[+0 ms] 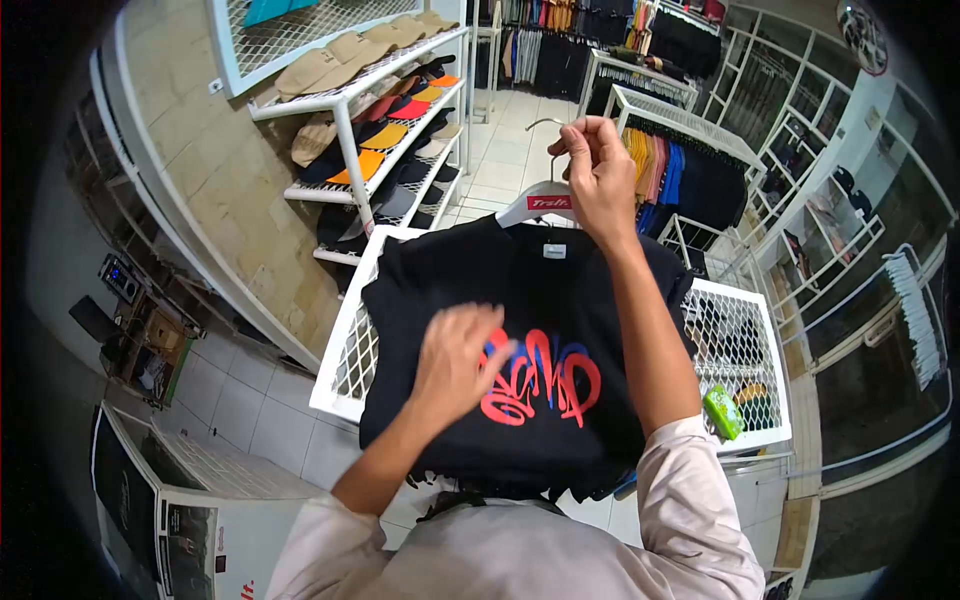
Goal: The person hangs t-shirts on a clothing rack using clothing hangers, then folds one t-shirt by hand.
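A black T-shirt (450,270) with red and blue lettering hangs on a white hanger (524,208) with a red label. The hook of that hanger is pinched in my right hand (600,175), above the collar. Slightly blurred, my left hand (458,362) lies over the shirt's front beside the lettering, fingers apart, holding nothing. Beneath the shirt is a white mesh-topped rack (341,375), largely covered by it.
Shelves of caps (360,110) stand at the upper left against a stone wall. A green packet (722,412) lies on the mesh at the right. Clothes racks (690,125) stand at the back, and a glass-fronted side is at the right.
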